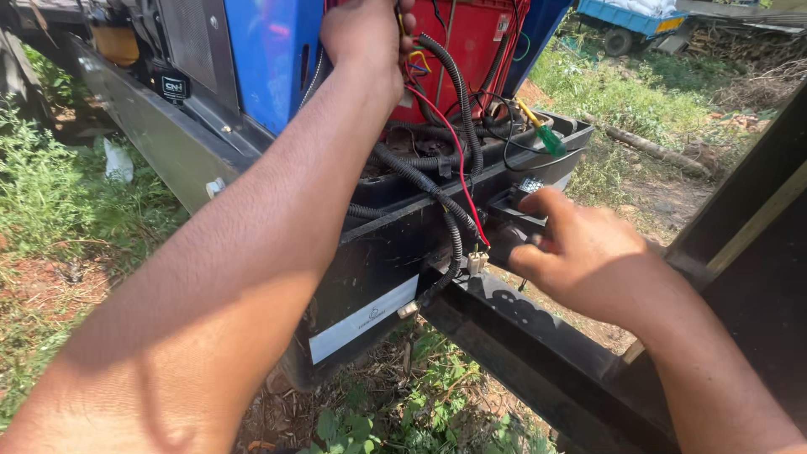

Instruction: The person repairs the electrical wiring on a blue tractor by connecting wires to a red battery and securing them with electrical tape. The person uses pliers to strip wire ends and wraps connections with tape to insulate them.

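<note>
My left hand (366, 38) reaches up to the top of the frame and is closed around a bundle of thin coloured wires (416, 63) in front of a red battery (471, 50). My right hand (576, 252) grips a small black connector block (513, 227) on the edge of a black metal tray (378, 252). Black corrugated cable sleeves (437, 193) and a red wire (461, 168) run down from the battery to a small white plug (477, 261) beside my right thumb. A green-capped connector (551, 139) hangs near the tray's far corner.
A blue machine body (269, 59) stands left of the battery. A dark steel beam (538, 345) runs under my right hand, with another dark frame member (740, 219) at right. Grass and weeds (420, 412) grow below; logs (656, 151) and a blue trailer (630, 21) lie beyond.
</note>
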